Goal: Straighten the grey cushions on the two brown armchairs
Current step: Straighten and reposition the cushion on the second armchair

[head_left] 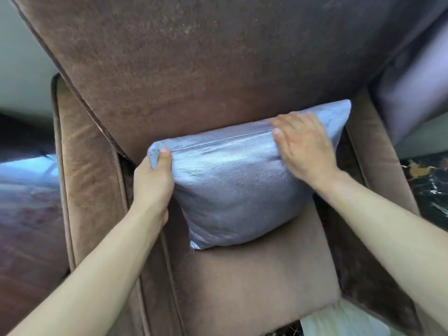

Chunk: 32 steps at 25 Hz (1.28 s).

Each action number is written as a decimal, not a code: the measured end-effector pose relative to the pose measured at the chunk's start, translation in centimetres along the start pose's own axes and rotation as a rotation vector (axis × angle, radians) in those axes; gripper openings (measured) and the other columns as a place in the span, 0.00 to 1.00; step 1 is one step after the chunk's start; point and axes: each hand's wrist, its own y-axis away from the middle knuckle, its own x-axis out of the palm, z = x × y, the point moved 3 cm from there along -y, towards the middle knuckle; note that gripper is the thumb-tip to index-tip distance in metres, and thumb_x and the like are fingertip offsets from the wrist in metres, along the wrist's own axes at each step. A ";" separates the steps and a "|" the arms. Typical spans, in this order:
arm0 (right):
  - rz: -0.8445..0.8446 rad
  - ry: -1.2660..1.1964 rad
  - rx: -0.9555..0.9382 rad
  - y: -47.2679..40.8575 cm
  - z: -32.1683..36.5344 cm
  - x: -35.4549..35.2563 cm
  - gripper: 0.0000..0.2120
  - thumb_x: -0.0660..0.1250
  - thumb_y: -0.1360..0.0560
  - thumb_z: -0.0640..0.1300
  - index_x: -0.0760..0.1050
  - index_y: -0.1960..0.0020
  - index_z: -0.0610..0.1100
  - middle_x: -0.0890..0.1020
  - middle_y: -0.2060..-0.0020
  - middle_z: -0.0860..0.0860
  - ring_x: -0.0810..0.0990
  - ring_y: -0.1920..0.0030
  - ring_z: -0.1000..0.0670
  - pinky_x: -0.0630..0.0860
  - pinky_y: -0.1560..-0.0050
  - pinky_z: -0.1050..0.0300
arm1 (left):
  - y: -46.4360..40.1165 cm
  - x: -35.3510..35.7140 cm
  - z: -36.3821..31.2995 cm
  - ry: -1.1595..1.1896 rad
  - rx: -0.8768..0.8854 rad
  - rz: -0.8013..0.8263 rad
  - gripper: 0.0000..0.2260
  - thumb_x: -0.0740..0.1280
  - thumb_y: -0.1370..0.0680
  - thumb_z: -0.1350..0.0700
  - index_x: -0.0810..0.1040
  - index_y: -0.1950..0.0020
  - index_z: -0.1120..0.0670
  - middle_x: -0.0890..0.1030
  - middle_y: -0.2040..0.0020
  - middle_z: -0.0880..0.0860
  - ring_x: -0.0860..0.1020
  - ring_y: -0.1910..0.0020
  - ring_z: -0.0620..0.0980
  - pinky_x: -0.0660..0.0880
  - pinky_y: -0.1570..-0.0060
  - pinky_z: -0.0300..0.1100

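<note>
Both forearms reach in: my left hand (152,180) pinches the grey cushion (237,185) by its upper-left corner, right hand (303,146) flat, fingers spread, on its tilted top edge against the armchair (194,69) back

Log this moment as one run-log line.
step: straighten cushion | left hand: pinching top-left corner of grey cushion | right hand: flat on top edge | cushion: leaning against armchair backrest

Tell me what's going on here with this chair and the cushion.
A person is setting a grey cushion against the back of a brown armchair. The left hand pinches the cushion's upper left corner, while the right hand lies flat on its top edge. The cushion stands on the seat, a little tilted.
</note>
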 end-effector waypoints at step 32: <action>-0.013 -1.259 0.591 11.8 24.3 2.4 0.10 0.68 0.24 0.37 0.82 0.45 0.44 0.87 0.52 0.51 0.86 0.51 0.54 0.81 0.45 0.58 | -0.3 -2.2 1.1 -0.292 0.090 0.210 0.25 0.69 0.27 0.31 0.82 0.41 0.49 0.87 0.46 0.47 0.84 0.44 0.45 0.80 0.40 0.56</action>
